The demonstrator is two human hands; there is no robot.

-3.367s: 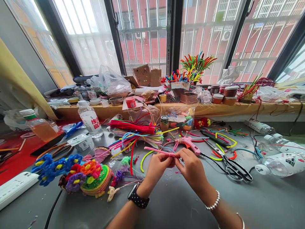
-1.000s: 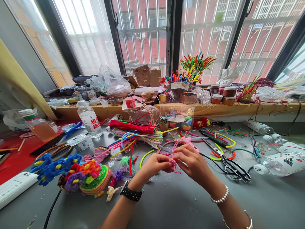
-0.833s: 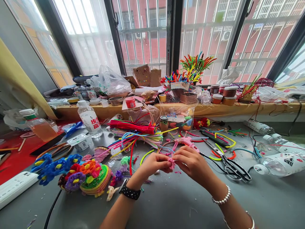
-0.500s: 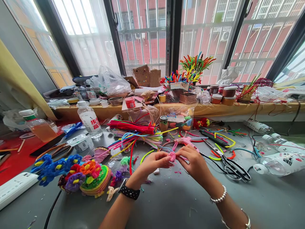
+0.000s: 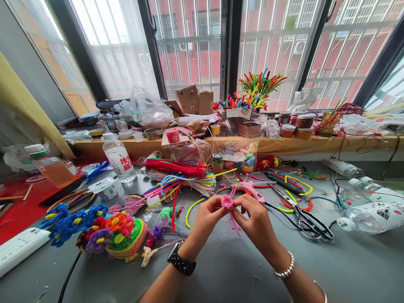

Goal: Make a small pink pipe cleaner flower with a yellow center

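Note:
A small pink pipe-cleaner flower (image 5: pixel 227 201) is held up between my two hands, just above the grey table. My left hand (image 5: pixel 206 216) pinches its left side with thumb and fingertips. On the other side my right hand (image 5: pixel 255 219) grips its edge, fingers bent. Pink strands hang below the flower between the hands. Right behind lies a pink glue gun (image 5: pixel 249 188), partly hidden by my right hand. A pair of black-handled scissors (image 5: pixel 304 219) rests to the right of that hand.
Bundled pipe cleaners (image 5: pixel 176 168) lie behind the hands. Finished fuzzy flowers (image 5: pixel 104 231) and a white power strip (image 5: pixel 22 248) are at left. A water bottle (image 5: pixel 118 158) stands behind them. Clear bottles (image 5: pixel 375 216) lie at right. Jars and bags crowd the windowsill (image 5: pixel 189 143).
The pink flower has turned to face me more, its strands now showing below. My left hand and wrist have shifted slightly right, and my right hand has drawn a little closer in.

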